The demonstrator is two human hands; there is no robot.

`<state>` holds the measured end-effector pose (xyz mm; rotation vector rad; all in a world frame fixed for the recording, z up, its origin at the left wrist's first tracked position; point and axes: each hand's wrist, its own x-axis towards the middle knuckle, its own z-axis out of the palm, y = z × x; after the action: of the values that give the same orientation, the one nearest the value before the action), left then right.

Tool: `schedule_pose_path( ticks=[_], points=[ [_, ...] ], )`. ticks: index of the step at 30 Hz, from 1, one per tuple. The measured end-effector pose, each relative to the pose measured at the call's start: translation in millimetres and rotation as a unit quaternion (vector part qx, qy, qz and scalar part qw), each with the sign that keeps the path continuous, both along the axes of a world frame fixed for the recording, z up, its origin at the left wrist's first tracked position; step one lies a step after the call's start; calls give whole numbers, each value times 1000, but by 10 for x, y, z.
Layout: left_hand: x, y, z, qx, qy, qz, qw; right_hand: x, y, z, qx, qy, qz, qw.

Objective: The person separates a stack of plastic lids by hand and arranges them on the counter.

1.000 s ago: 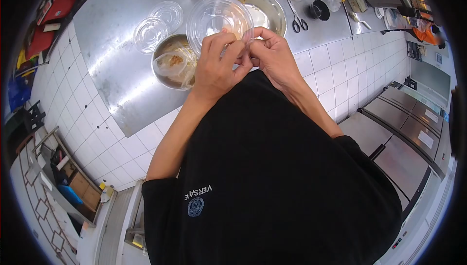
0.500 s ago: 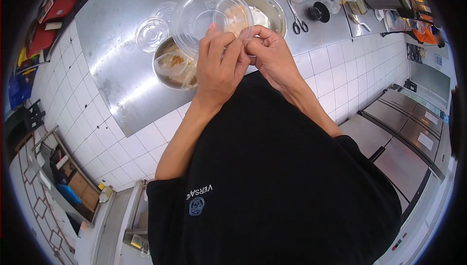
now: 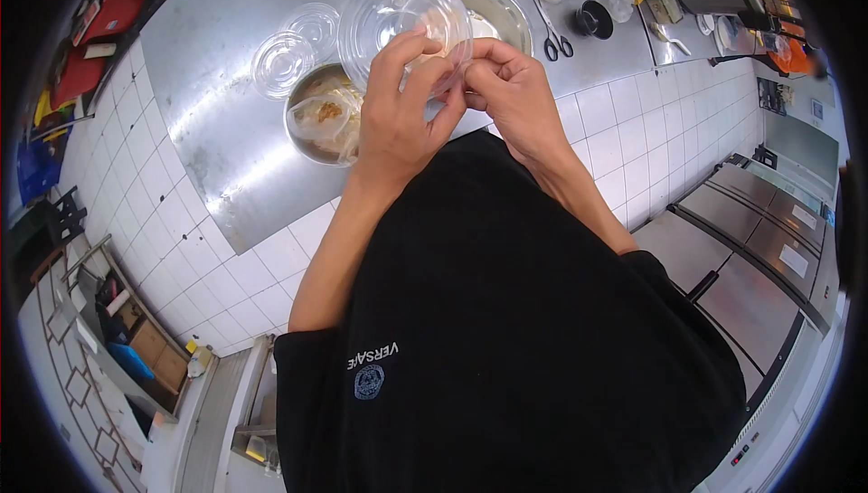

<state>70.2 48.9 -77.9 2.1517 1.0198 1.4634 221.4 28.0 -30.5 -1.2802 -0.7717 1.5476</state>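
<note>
At 12 o'clock in the view, held over the counter (image 3: pixel 208 122): one clear lid (image 3: pixel 393 12), round, ringed; single or stacked, cannot tell. Left hand (image 3: pixel 402 99): grasping its near rim, fingers laid over its face. Right hand (image 3: pixel 508 86): pinching the rim at about 5 o'clock. Two loose lids (image 3: pixel 278 65), side by side at the held one's 9 o'clock. One bowl (image 3: pixel 306 142), at 7 to 8 o'clock, containing a bag (image 3: pixel 316 115); neither hand upon it. One basin (image 3: pixel 515 18), at 3 o'clock, partly hidden; scissors (image 3: pixel 553 36) just beyond. Stage, as judged: mid-handling; held piece not yet released; remainder cannot be told.
</note>
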Motion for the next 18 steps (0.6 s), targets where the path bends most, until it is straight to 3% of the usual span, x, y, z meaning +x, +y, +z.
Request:
schedule_pose_path(
  ticks=[9,18],
  points=[
    [16,28,-33,47,22,17,999,-5,30,-49,33,-31,-1,999],
    [-70,-61,329,-163,-73,-39,983,-37,-9,172,51,-11,6,999]
  ],
)
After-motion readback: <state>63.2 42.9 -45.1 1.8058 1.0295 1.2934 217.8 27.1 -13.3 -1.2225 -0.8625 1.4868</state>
